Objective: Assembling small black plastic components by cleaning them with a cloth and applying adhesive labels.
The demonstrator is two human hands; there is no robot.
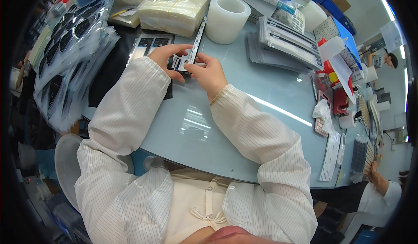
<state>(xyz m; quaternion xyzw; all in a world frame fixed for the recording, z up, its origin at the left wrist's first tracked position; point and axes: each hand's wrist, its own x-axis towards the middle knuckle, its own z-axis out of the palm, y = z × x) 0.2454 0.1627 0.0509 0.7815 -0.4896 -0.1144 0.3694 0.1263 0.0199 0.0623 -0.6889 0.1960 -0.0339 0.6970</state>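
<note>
Near the far middle of the table, my left hand (pixel 165 59) curls its thumb and fingers around a small silver, white and black flat piece (pixel 178 64). From the right, my right hand (pixel 212 76) presses its thumb onto the same piece, its other fingers bent behind. A long narrow white strip with dark marks (pixel 199 34) rises from between my hands toward the back; whether the right fingers grip it I cannot tell. Behind my left hand lie silver panels with black windows (pixel 148 43) on a black sheet (pixel 109 78).
Clear plastic sheets with black ovals (pixel 54 81) are heaped at the left. Wrapped packs (pixel 172 9) and a roll of clear film (pixel 227 18) stand at the back. Stacked panels (pixel 287 44) lie to the right, with a pink calculator (pixel 321 125) nearer me. Other people sit at far right.
</note>
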